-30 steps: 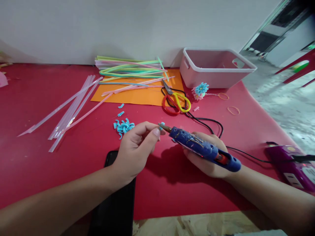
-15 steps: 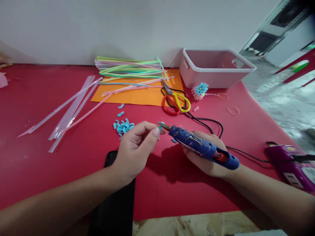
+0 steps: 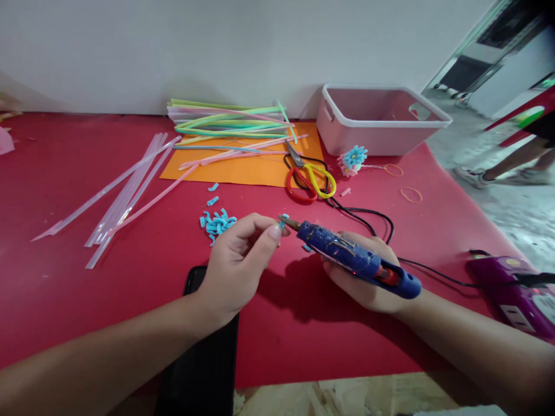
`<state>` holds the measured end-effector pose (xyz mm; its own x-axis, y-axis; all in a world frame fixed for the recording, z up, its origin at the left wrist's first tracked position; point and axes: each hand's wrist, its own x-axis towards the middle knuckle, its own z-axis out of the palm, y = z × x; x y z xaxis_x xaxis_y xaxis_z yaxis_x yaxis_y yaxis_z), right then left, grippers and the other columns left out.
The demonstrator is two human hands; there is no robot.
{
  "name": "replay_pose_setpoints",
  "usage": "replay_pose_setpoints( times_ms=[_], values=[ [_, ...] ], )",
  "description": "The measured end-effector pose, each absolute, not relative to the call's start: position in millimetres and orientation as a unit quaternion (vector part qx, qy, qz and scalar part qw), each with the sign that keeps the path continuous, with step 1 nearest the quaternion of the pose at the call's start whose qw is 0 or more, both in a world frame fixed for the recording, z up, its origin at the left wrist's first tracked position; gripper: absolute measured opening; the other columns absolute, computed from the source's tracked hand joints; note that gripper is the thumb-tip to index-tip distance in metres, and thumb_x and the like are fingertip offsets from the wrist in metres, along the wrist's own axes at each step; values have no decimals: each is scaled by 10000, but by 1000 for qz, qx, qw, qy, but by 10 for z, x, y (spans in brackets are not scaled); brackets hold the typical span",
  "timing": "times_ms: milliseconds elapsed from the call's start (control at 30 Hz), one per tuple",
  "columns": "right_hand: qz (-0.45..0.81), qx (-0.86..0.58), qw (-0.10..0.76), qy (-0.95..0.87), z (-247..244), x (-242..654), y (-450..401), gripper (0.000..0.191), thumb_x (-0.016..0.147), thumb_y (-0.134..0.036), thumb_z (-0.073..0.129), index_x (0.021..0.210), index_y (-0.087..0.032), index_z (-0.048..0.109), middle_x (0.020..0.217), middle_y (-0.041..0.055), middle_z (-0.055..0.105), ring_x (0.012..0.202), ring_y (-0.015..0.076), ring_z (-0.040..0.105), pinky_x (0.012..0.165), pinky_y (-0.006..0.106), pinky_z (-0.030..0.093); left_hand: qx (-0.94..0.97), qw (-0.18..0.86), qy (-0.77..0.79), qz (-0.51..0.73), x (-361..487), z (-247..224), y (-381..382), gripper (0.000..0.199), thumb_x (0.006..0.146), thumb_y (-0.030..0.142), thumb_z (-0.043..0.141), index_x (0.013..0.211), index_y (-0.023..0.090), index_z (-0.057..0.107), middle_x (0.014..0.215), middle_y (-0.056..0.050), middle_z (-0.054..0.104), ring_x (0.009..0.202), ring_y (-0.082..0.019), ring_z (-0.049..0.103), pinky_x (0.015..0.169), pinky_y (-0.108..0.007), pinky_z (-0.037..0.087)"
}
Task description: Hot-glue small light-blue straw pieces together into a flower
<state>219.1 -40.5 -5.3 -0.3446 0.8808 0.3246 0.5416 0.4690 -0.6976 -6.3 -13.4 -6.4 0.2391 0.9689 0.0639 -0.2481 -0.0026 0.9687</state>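
Note:
My left hand [image 3: 245, 263] pinches a small blue piece [image 3: 282, 223] between thumb and forefinger; it looks like the cut blue bits nearby, though the fingers cover most of it. Wrapped around a blue glue gun [image 3: 342, 248] is my right hand [image 3: 368, 286]. The gun's metal nozzle points left, and its tip is at the pinched piece. A pile of curled blue pieces [image 3: 217, 224] lies beyond my left hand, with two single ones just behind it. Another blue bit [image 3: 307, 248] rests on the table below the nozzle.
Scissors [image 3: 309, 179] and coloured pipe-cleaner-like sticks [image 3: 234, 124] lie on orange paper [image 3: 243, 173]. Clear glue sticks [image 3: 130, 196] are at left. A pink basket [image 3: 368, 136], a small blue-and-pink flower [image 3: 354, 157], a black cord [image 3: 364, 211] and a purple power strip [image 3: 503, 289] are at right. A black tray [image 3: 199, 370] sits under my left forearm.
My hands, the glue gun and the blue piece hold almost the same position. A person's legs have come into view on the floor at the far right.

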Motion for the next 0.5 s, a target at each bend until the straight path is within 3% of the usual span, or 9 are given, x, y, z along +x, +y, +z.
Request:
replay_pose_setpoints(
  times_ms=[300, 500],
  values=[
    [268, -456, 352, -772, -96, 2211, -428, 132, 790, -117, 598, 804, -236, 540, 648, -20, 658, 518, 114, 604, 465, 211, 465, 500, 607, 355, 505, -57, -78, -132, 159, 962, 296, 673, 832, 234, 740, 716, 50, 577, 542, -55, 357, 570, -208, 375],
    [265, -454, 354, -774, -84, 2204, -427, 161, 791, -97, 602, 791, -241, 531, 617, -34, 633, 481, 100, 562, 446, 205, 447, 503, 609, 351, 503, -58, -84, -126, 155, 967, 305, 665, 848, 247, 745, 713, 53, 581, 552, -60, 371, 590, -207, 388]
  ],
)
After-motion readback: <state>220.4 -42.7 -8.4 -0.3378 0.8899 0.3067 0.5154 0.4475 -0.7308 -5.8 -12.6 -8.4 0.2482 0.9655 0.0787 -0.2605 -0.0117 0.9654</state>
